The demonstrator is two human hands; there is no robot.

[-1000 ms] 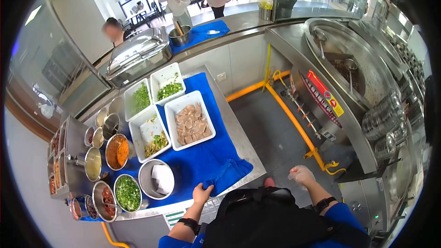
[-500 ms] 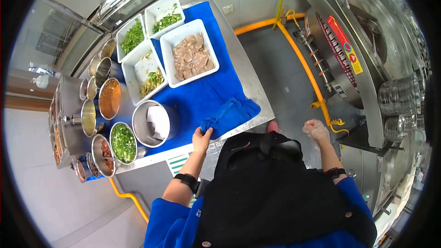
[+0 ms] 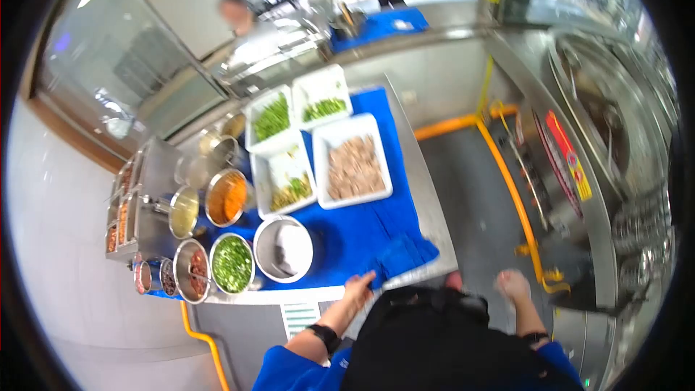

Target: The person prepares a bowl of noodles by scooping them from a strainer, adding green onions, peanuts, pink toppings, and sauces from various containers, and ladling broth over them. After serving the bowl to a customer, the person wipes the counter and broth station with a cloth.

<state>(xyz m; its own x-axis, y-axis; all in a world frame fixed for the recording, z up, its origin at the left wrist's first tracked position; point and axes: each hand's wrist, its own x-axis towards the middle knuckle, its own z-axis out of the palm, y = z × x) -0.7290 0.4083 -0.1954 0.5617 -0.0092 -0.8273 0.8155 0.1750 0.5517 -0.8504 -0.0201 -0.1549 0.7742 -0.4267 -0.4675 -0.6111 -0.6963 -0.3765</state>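
At the near edge of the steel table, my left hand (image 3: 358, 291) is closed on a corner of a bunched blue cloth (image 3: 407, 255). The cloth lies on a blue table cover (image 3: 340, 239). My right hand (image 3: 512, 284) hangs over the floor to the right, fingers curled in a thin clear plastic glove, with no object visible in it. Just left of the cloth stands a steel pot (image 3: 304, 268) with white paper-like pieces inside. Beyond the cloth is a white tub (image 3: 318, 181) of sliced pale meat (image 3: 355, 166).
White tubs of chopped greens (image 3: 271, 117) stand behind. Steel pots of chopped scallion (image 3: 233, 261), orange sauce (image 3: 230, 197) and other ingredients line the left. A yellow pipe (image 3: 507, 174) and a large wok station (image 3: 608, 123) stand right. A person (image 3: 250, 32) is beyond the counter.
The view has tilted up, so the table sits lower and the counter with people beyond shows. My left hand stays at the blue cloth, and my right hand stays curled beside me.
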